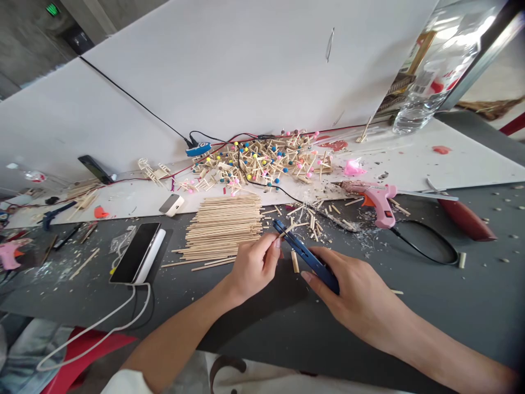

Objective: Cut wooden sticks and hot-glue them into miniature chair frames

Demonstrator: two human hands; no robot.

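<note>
My left hand (256, 262) is closed in a pinch on a thin wooden stick (289, 229), whose end crosses the tip of a blue hand cutter (305, 254). My right hand (356, 290) wraps around the cutter's handles. Just left of the tool's tip lies a wide stack of long wooden sticks (221, 227). A short cut wooden piece (295, 262) rests on the dark table below the cutter, and more short offcuts (315, 225) are scattered beyond it.
Small stick models with coloured balls (254, 161) are heaped by the white partition (229, 65). To the right are a pink glue gun (379, 202), a red-handled tool (467, 219) and a water bottle (435, 82). A phone (137, 251) with white cable lies left.
</note>
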